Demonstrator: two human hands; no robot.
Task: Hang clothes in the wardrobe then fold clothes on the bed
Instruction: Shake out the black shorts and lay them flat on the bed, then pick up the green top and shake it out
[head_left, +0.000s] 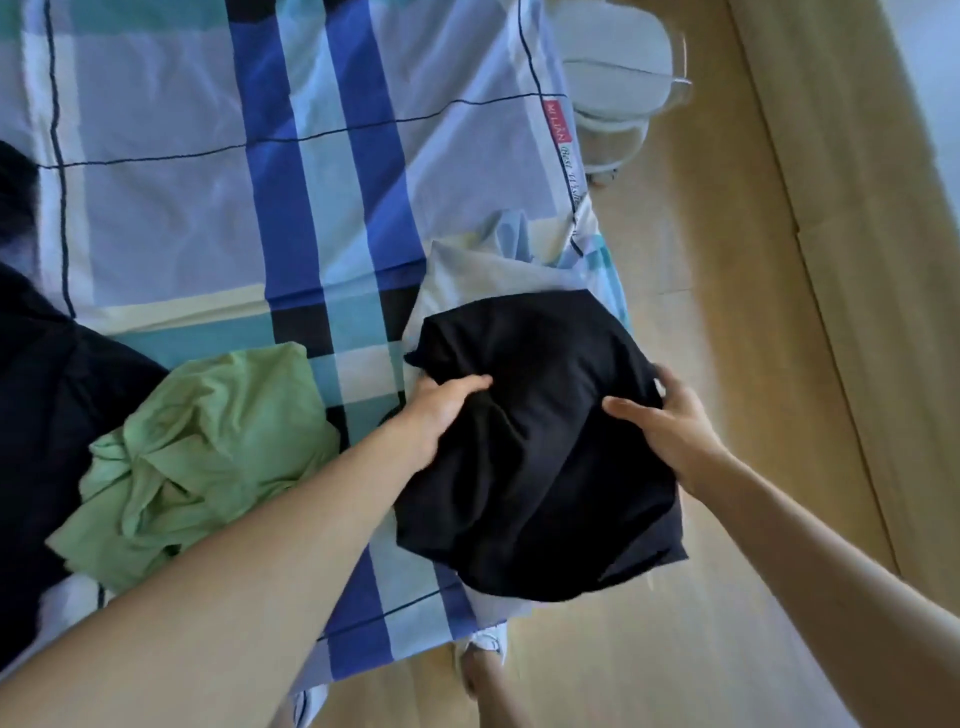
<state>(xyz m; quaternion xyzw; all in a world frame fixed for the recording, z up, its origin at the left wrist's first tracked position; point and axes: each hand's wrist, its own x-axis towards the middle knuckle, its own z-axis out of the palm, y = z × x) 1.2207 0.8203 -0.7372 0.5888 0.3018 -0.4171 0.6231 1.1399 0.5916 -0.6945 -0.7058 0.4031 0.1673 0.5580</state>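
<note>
A folded black garment (540, 467) rests at the near right corner of the bed (182, 156), on top of a folded pale blue cloth (483, 275). My left hand (441, 410) grips the garment's left side, thumb on top. My right hand (670, 421) holds its right edge, with the thumb pressed onto the fabric. A crumpled light green garment (208, 452) lies on the bed to the left of my left arm. A dark navy garment (47, 415) lies spread at the left edge of the view.
The bed wears a blue, teal and white checked sheet. A white fan-like appliance (613, 78) stands on the wooden floor (701, 312) beyond the bed's right corner. A light wooden panel (857, 208) runs along the right. My foot in a white slipper (483, 654) shows below.
</note>
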